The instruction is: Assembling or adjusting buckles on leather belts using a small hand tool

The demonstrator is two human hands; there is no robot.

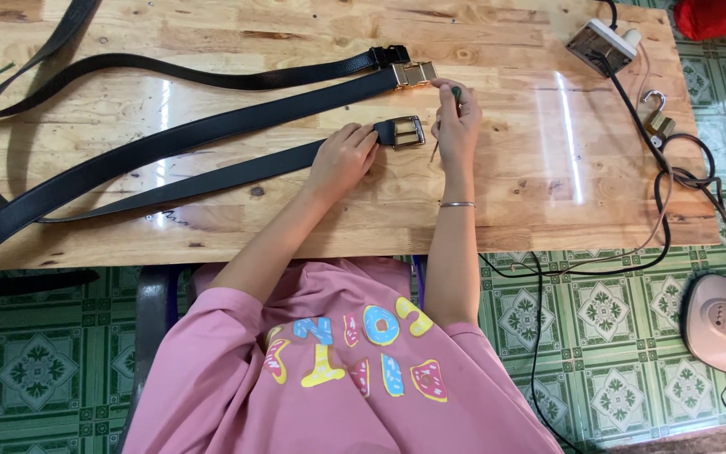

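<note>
Three black belts lie across a wooden table [531,185]. My left hand [342,158] presses flat on the nearest belt [212,178], just left of its silver buckle [409,131]. My right hand [457,118] is to the right of that buckle and pinches a small green-handled screwdriver [455,92], its thin shaft pointing down beside the buckle. A thin bangle sits on the right wrist. A second belt [170,139] ends in a gold buckle [414,74] just above my hands.
The third belt with a black buckle [389,56] curves along the table's far side. A power strip [602,44], a padlock [657,124] and dark cables [665,193] sit at the right end. A pink-white device [720,321] lies on the green tiled floor.
</note>
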